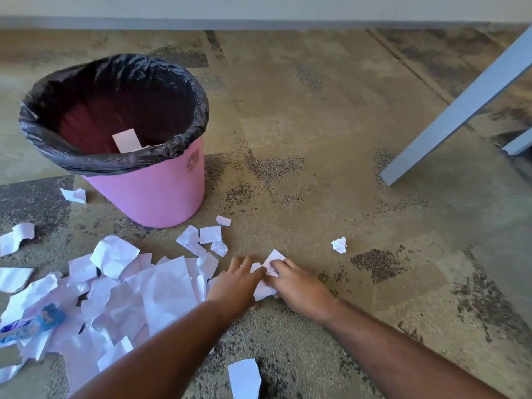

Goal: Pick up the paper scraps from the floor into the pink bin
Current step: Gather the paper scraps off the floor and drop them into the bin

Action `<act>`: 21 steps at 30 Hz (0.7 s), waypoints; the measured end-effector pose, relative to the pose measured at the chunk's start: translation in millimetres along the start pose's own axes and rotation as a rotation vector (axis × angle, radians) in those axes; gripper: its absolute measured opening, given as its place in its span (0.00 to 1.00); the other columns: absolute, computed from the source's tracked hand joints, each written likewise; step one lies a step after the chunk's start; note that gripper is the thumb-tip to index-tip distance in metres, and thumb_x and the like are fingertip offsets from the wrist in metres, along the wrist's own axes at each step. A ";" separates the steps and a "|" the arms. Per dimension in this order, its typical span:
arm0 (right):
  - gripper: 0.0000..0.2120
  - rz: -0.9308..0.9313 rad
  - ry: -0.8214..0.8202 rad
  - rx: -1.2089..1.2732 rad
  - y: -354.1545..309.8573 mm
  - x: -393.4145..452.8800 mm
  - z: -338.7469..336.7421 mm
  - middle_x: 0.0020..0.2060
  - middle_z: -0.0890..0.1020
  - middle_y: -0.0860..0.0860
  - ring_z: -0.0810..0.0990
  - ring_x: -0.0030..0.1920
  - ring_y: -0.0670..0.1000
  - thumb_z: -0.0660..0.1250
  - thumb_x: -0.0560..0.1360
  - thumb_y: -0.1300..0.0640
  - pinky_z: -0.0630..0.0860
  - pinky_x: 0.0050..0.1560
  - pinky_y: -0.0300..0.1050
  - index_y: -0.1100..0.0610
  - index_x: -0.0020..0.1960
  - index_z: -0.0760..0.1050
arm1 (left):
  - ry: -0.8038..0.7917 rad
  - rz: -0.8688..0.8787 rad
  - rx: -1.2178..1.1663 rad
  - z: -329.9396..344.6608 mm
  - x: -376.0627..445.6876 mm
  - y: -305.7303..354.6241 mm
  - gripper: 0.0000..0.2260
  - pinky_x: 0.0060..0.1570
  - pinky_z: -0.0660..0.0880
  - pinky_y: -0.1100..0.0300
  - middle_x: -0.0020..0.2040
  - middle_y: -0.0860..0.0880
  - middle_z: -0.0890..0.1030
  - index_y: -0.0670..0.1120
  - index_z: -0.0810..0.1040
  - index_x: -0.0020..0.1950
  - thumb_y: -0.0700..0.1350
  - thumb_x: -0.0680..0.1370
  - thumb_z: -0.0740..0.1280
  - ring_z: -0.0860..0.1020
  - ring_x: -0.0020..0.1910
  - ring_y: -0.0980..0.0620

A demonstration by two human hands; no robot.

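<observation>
pink bin (161, 191) (black liner, one scrap already in) stands left, just behind the big scrap pile (121, 295). left hand (236, 286) and right hand (299, 289) together, pinching a few scraps (269, 279). risk: loose bunch sheds bits mid-carry. mottled tan carpet (316, 139), grey table leg (460, 110) right.

Only 1 view: head-worn, wide-angle, looking forward and steeply down at the floor (316, 168). Close above both hands, left hand (234, 285) and right hand (300, 286) at lower centre, wall skirting beyond.
</observation>
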State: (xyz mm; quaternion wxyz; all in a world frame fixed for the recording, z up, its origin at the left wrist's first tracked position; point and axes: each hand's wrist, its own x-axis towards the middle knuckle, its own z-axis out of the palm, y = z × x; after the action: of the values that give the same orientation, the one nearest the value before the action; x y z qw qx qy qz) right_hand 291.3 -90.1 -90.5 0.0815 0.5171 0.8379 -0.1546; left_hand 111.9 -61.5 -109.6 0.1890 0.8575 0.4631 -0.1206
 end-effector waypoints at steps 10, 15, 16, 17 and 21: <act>0.15 0.076 0.121 0.199 -21.7 -7.2 0.4 0.55 0.75 0.52 0.73 0.61 0.53 0.63 0.80 0.54 0.71 0.52 0.47 0.51 0.66 0.76 | 0.142 0.034 -0.121 -2.1 -9.7 4.4 0.16 0.52 0.70 0.54 0.60 0.47 0.72 0.50 0.75 0.64 0.36 0.79 0.60 0.69 0.61 0.45; 0.16 0.137 0.238 0.313 -26.8 -10.5 -10.5 0.55 0.76 0.48 0.75 0.56 0.48 0.66 0.79 0.60 0.77 0.52 0.47 0.48 0.64 0.78 | 0.222 0.058 -0.197 -18.4 -7.0 0.6 0.17 0.52 0.68 0.59 0.54 0.48 0.77 0.52 0.80 0.60 0.34 0.77 0.63 0.73 0.55 0.46; 0.17 0.152 0.270 0.315 -27.2 -9.8 -16.7 0.54 0.76 0.48 0.75 0.54 0.48 0.66 0.78 0.62 0.77 0.50 0.47 0.48 0.64 0.78 | 0.237 0.064 -0.204 -26.5 -5.9 -0.8 0.19 0.52 0.68 0.58 0.53 0.48 0.79 0.52 0.81 0.59 0.33 0.75 0.63 0.74 0.54 0.46; 0.19 0.161 0.305 0.309 -26.9 -7.8 -23.6 0.53 0.77 0.49 0.76 0.52 0.50 0.66 0.76 0.65 0.78 0.48 0.47 0.49 0.64 0.78 | 0.251 0.070 -0.205 -36.1 -4.1 -2.6 0.20 0.51 0.69 0.58 0.52 0.48 0.80 0.53 0.81 0.58 0.32 0.74 0.63 0.75 0.52 0.46; 0.24 0.181 0.496 0.278 -25.1 4.2 -63.4 0.46 0.77 0.50 0.77 0.46 0.54 0.66 0.71 0.72 0.75 0.42 0.48 0.52 0.61 0.81 | 0.353 0.108 -0.181 -92.9 0.5 -9.7 0.19 0.45 0.72 0.55 0.46 0.48 0.81 0.52 0.82 0.53 0.32 0.71 0.63 0.76 0.49 0.46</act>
State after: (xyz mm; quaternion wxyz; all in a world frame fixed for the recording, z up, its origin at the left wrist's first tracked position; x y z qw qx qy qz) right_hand 268.5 -75.3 -27.9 -0.1840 0.6177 0.7536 -0.1288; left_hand 107.0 -15.8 -28.3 0.1873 0.8685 0.4511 0.0839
